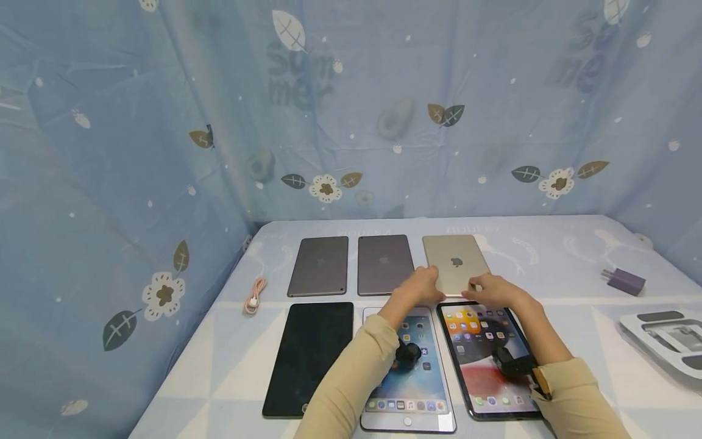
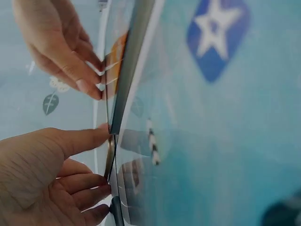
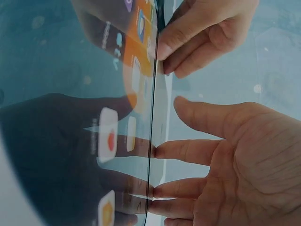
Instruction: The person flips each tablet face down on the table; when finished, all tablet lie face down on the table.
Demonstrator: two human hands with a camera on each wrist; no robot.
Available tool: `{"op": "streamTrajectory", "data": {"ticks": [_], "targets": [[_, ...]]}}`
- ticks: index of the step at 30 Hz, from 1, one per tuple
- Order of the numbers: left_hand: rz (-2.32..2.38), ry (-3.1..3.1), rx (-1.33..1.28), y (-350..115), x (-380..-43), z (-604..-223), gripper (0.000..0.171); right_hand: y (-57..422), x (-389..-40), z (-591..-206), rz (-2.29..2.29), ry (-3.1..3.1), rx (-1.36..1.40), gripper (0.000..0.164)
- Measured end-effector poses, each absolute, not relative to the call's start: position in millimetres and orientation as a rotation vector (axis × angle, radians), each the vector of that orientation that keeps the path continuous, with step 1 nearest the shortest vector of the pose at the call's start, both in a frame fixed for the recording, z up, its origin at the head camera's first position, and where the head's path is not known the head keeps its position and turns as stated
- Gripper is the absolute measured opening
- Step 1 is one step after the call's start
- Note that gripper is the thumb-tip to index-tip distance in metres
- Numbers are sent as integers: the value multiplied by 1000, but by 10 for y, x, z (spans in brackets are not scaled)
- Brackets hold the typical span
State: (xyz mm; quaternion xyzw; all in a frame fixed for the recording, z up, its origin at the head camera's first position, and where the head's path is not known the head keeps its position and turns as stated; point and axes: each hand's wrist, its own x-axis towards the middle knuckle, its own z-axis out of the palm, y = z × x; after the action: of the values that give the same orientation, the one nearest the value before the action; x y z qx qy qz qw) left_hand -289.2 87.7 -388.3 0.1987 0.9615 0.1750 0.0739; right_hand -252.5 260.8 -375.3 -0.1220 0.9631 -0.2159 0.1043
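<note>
Beige sleeves nearest, extending over a white-framed iPad and a black-framed iPad, both screens lit. Gold iPad: right end of back row on bench, back facing up. Left hand: thumb and fingers at its near left corner; cannot tell whether gripped. Right hand: relaxed, fingers extended, tips at near edge.

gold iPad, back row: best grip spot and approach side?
Likely both long side edges of the gold iPad, by the near corners, coming in from left and right. It lies flat, back up, so the thin rim looks like the only graspable part. The lit black-framed tablet sits close to its near edge; its sides have more room.
</note>
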Motion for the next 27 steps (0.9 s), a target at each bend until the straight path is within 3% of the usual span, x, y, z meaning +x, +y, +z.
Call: {"op": "streamTrajectory", "data": {"ticks": [3, 10, 21, 27], "targets": [[525, 2879, 610, 816, -2881, -3872, 41, 2587, -2530, -3749, -614, 2852, -357, 35], [523, 2892, 630, 493, -2808, -3733, 51, 2462, -2500, -3713, -594, 2938, -299, 63], [543, 3019, 468, -423, -2549, -3613, 41, 1954, -2382, -3597, -618, 2934, -559, 65], [371, 3169, 324, -995, -2407, -3624, 50, 1566, -2378, -3575, -685, 2863, -659, 65]]}}
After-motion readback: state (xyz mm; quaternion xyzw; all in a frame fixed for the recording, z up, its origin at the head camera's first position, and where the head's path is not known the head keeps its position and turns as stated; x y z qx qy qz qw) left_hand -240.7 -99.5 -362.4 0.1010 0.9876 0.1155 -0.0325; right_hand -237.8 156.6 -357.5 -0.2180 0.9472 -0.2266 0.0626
